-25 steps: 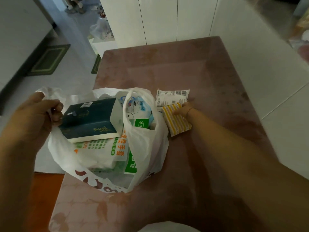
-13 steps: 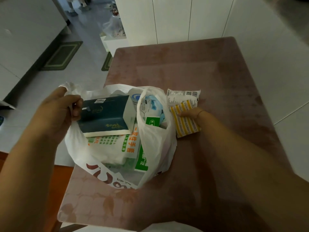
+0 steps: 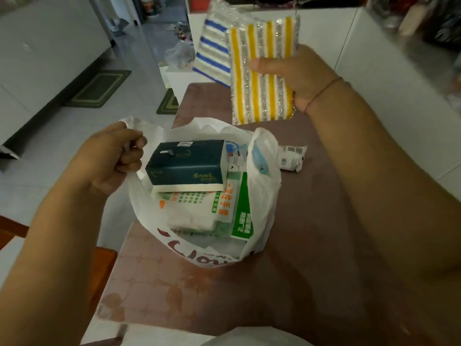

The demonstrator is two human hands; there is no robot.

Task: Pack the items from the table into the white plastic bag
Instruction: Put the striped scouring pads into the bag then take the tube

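We see the right hand (image 3: 299, 78) clamping striped sponges (image 3: 259, 71) (airborne); left hand (image 3: 109, 158) pinches the white plastic bag (image 3: 262, 196) rim open.

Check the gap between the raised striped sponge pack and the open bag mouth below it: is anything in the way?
Nothing. In the head view, only bare table shows between the sponge pack in the right hand and the white bag.

Yellow-striped sponge pack (image 3: 262, 71), white bag (image 3: 259, 196)
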